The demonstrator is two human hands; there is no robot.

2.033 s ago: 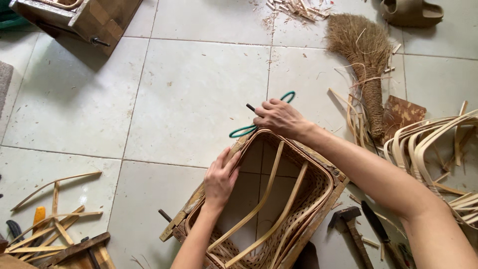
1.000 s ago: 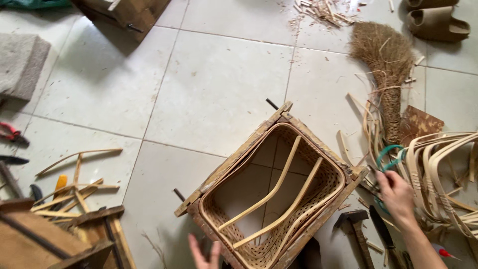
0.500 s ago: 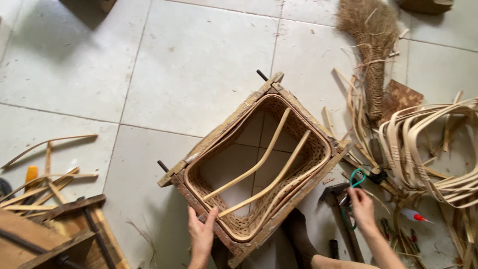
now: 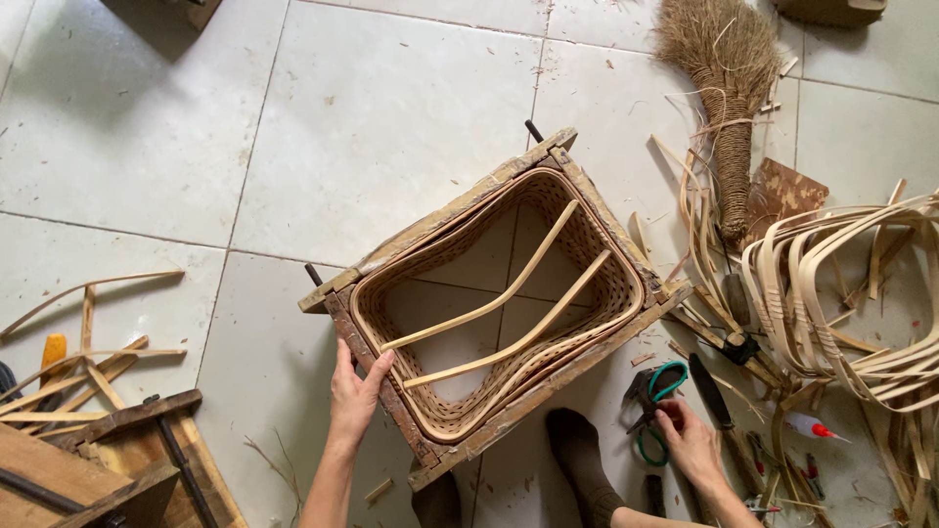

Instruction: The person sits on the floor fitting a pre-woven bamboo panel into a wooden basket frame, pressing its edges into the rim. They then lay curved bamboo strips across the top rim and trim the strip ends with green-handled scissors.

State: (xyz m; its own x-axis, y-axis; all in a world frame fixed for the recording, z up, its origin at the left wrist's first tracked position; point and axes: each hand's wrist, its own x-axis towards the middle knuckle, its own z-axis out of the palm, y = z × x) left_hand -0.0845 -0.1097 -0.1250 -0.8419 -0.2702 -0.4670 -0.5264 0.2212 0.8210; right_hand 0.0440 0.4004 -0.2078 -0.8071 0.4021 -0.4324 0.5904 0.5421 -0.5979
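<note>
A rectangular wooden frame (image 4: 460,210) sits on the tiled floor with a woven cane basket rim (image 4: 606,254) inside it and two bent cane strips (image 4: 489,303) crossing the opening. My left hand (image 4: 354,391) rests flat against the frame's near-left side. My right hand (image 4: 690,440) is down on the floor to the right of the frame, fingers on green-handled pliers (image 4: 653,396) that lie there. My two socked feet (image 4: 577,460) sit just below the frame's near corner.
A straw broom (image 4: 729,88) and a pile of bent cane hoops (image 4: 831,284) lie at the right. A dark knife (image 4: 712,391) and small tools lie by my right hand. Cane offcuts (image 4: 88,362) and a wooden frame (image 4: 108,460) sit at the lower left.
My right hand carried the green-handled pliers from the frame's far corner to the floor at the right and lowered them there. My left hand slid to the frame's near-left side.
</note>
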